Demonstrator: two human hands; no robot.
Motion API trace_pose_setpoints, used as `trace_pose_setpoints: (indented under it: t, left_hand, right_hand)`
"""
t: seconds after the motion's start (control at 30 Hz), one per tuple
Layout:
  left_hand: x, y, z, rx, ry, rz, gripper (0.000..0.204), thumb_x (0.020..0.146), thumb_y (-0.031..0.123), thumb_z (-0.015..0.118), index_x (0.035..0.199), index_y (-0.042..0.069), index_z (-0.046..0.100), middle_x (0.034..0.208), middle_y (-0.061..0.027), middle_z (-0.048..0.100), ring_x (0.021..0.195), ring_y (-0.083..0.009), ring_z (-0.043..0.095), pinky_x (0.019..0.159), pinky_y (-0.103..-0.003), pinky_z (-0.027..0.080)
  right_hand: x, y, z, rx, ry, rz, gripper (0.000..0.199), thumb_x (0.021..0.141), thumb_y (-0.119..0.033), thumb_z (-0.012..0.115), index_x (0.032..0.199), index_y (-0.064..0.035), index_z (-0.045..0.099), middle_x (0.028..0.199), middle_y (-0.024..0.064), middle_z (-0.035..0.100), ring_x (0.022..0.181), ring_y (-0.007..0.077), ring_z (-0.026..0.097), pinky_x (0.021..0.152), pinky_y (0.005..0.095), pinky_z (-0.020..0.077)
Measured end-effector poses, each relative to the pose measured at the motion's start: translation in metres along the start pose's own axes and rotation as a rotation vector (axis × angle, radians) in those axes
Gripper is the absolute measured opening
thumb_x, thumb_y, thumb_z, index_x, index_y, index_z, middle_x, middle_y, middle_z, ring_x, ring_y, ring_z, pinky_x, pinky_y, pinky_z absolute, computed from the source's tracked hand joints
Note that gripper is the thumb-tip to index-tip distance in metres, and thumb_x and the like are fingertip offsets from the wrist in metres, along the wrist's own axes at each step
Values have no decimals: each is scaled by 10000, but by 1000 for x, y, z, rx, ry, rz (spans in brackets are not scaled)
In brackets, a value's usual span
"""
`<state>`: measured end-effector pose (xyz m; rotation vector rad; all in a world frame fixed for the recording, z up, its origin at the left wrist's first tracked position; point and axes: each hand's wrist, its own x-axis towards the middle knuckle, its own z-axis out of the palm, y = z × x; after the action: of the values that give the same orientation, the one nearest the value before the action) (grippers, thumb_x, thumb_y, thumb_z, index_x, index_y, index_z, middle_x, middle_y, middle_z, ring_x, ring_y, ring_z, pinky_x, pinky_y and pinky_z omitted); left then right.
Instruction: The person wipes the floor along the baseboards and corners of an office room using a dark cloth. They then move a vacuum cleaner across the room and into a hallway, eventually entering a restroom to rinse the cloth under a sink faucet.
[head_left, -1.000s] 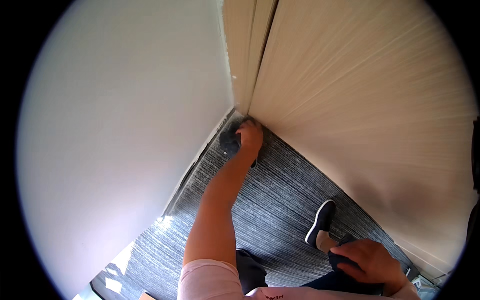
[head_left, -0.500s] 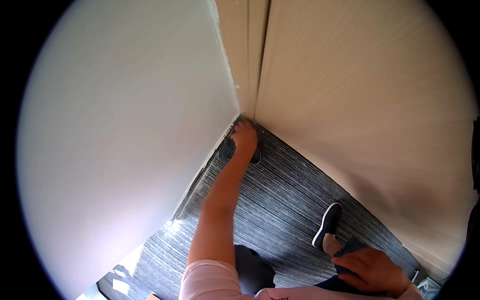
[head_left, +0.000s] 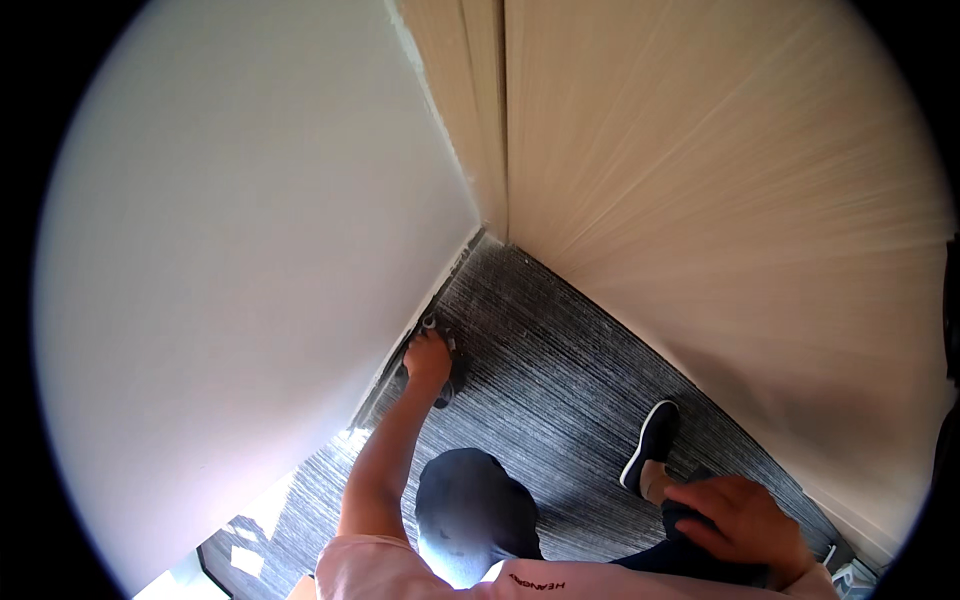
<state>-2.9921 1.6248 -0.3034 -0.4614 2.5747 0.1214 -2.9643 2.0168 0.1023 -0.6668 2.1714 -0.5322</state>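
Note:
My left hand (head_left: 428,358) is down at the foot of the white wall, its fingers closed round a dark, rounded object (head_left: 458,376). A small pale piece shows at the object's far end; my hand covers much of it, so its kind is unclear. The object is on or just above the grey striped carpet (head_left: 540,350), against the wall's dark bottom edge. My right hand (head_left: 738,520) lies over my bent right knee, fingers curved on the dark cloth there. Whether anything is under that palm cannot be made out.
The white wall (head_left: 250,230) rises on the left, meeting a wood-toned panel (head_left: 720,180) in a corner ahead. My left knee (head_left: 475,500) and a dark shoe (head_left: 650,442) are close by. Bright light patches (head_left: 245,560) fall at lower left.
My left hand has drawn back from the corner along the wall, towards me and leftward, with the dark object. My right hand stays at the knee. More of my left knee shows.

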Motion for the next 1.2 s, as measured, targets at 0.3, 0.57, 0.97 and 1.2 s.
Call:
trace_pose_setpoints:
  t: [0.3, 0.57, 0.97, 1.2]
  left_hand:
    - [89, 131, -53, 139, 280, 233, 606, 877, 273, 536, 1390, 13, 345, 1291, -187, 423, 1049, -347, 516, 731, -565, 515]
    - [50, 56, 15, 392, 302, 320, 405, 868, 258, 513, 1203, 30, 511, 1212, -152, 473, 1030, -320, 535, 643, -536, 531]
    - [-12, 28, -33, -5, 384, 475, 549, 795, 114, 562, 1329, 84, 437, 1288, -120, 469, 1071, -281, 517, 844, -459, 487]
    - [101, 133, -44, 201, 325, 303, 494, 835, 163, 617, 1277, 15, 454, 1297, -167, 460, 1105, -325, 511, 840, -508, 475]
  right_hand:
    - [24, -39, -4, -123, 26, 47, 420, 795, -245, 708, 1178, -140, 575, 966, 85, 658, 824, 278, 639, 720, 388, 506]
    - [34, -17, 9, -47, -41, -27, 404, 811, -221, 694, 1176, -104, 566, 954, 88, 661, 821, 263, 645, 716, 370, 507]
    - [11, -23, 2, -46, -51, 80, 415, 791, -261, 714, 1168, -147, 585, 985, 93, 656, 850, 279, 647, 726, 383, 522]
    - [33, -24, -2, -58, -74, 23, 406, 799, -211, 684, 1177, -112, 574, 1000, 106, 638, 878, 295, 618, 742, 387, 504]
